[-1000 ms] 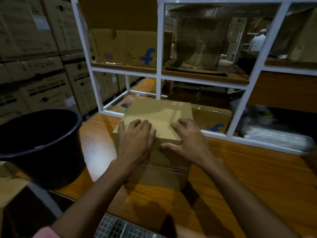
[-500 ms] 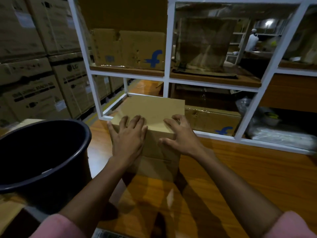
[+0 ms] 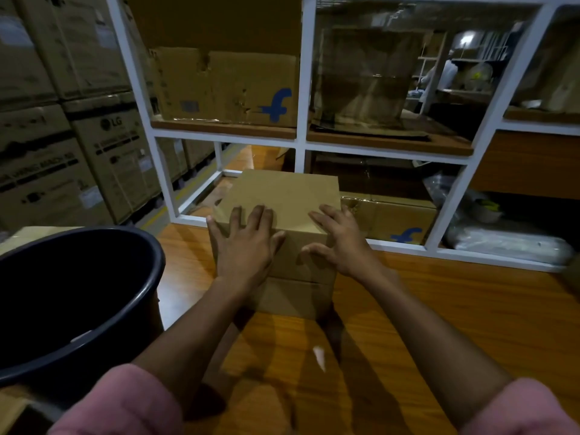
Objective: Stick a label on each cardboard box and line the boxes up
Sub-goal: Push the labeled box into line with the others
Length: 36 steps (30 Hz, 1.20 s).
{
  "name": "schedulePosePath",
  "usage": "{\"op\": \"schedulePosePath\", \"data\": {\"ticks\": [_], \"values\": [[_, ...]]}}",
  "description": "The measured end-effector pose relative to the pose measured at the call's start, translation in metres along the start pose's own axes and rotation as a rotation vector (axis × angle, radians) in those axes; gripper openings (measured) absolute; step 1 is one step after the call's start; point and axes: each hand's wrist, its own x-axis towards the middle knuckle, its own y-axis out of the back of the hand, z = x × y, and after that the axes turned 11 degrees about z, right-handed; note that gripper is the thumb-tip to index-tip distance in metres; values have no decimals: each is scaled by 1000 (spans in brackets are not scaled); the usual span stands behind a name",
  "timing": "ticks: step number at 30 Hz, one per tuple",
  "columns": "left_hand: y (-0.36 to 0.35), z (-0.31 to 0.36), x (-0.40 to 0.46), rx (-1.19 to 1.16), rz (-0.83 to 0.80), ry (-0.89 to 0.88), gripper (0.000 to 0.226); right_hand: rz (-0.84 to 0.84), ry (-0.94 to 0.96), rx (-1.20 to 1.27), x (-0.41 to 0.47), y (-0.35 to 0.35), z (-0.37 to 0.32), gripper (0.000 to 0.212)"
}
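Observation:
A plain brown cardboard box [image 3: 287, 199] stands on the wooden table [image 3: 439, 309], close to the white shelf frame. My left hand [image 3: 246, 246] lies flat over the box's near top edge on the left, fingers spread. My right hand [image 3: 340, 240] rests on the near right corner, fingers on top and the thumb down the front face. I see no label on the box's visible faces. A small pale scrap [image 3: 319, 357] lies on the table between my forearms.
A big dark bucket [image 3: 72, 296] stands at the left of the table. The white shelf frame [image 3: 301, 133] behind holds printed cardboard boxes [image 3: 226, 86]. Stacked cartons [image 3: 62, 136] fill the left. A person [image 3: 445, 76] stands far back.
The box and both hands have slid away from me toward the shelf frame. The view has pulled back, so my pink sleeves now show.

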Motion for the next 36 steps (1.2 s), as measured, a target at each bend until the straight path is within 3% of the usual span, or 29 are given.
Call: {"op": "schedulePosePath", "data": {"ticks": [19,30,36], "values": [[0,7,11,1,-82,18,72,-17,62,3,3,3,10,80],[0,47,-18,-17,121,-130,74,149,66,-40,-36,32,22,74],[-10,49,-29,-108,-1,62,87,-14,-1,4,-57,27,29,81]]}}
